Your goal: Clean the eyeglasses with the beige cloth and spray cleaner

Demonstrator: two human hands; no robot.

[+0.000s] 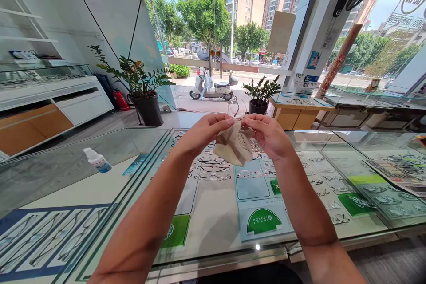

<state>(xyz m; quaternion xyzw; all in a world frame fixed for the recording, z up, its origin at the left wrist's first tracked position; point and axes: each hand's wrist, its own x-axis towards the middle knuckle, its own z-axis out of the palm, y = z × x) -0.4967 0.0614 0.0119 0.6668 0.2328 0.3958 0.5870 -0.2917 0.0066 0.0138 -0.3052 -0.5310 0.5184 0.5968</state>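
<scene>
Above the glass counter, my left hand [213, 131] pinches a beige cleaning cloth [234, 148] that hangs down in folds. My right hand [268, 133] is closed on the thin metal frame of a pair of eyeglasses [237, 105], close beside the left fingertips. One round lens stands up above the fingers against the bright doorway. The lower part of the glasses lies by the cloth, and the fingers hide some of it. Both hands are close together, nearly touching.
Rows of eyeglass frames [213, 168] lie inside the glass counter [213, 217]. A white spray bottle [97, 160] stands on the left counter. Potted plants [146, 108] flank the doorway, with a scooter [214, 88] outside. A fire extinguisher [120, 100] stands at left.
</scene>
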